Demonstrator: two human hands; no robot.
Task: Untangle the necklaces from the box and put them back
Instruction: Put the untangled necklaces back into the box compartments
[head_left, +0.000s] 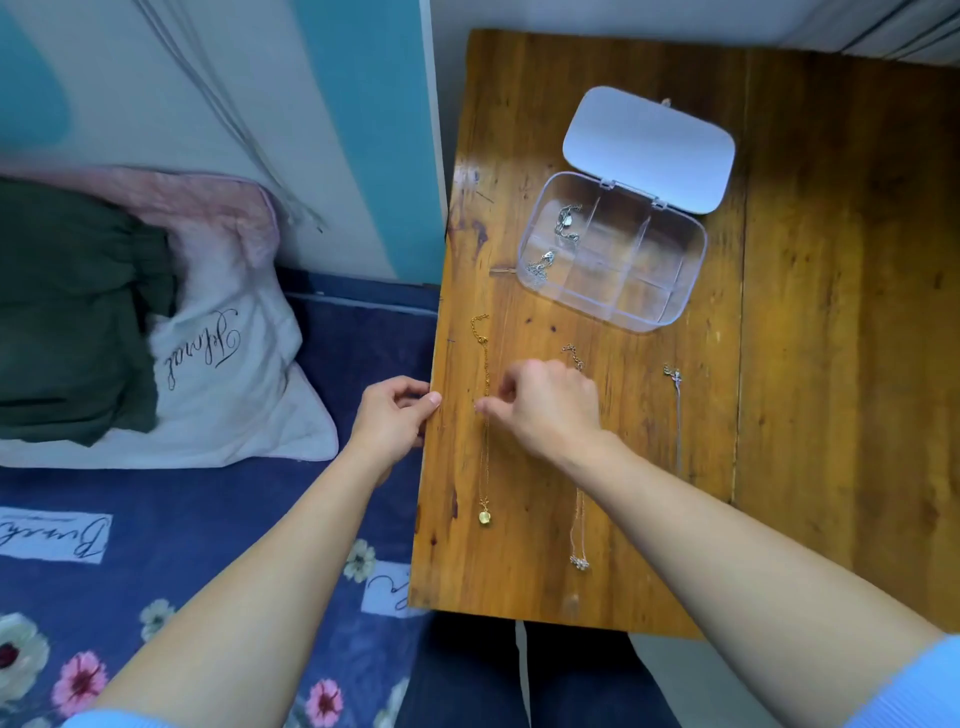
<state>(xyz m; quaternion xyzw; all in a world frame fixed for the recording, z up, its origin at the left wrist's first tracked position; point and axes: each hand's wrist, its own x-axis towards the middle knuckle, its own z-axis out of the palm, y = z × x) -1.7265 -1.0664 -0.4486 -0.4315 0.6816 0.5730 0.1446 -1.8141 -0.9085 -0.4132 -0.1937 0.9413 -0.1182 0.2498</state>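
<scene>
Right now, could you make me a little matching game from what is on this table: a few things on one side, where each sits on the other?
Things:
1. gold necklace
2. silver necklace
3. clear box
4. left hand

Places:
A. at the table's left edge
B. farthest right of the laid-out chains
C. under the right hand's fingertips
D. beyond the chains, lid open

Pairs: 1-C, 2-B, 3-D, 4-A

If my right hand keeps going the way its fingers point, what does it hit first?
The right hand points left; its fingertips already sit at the gold necklace. Beyond that, probably the left hand at the table edge.
</scene>
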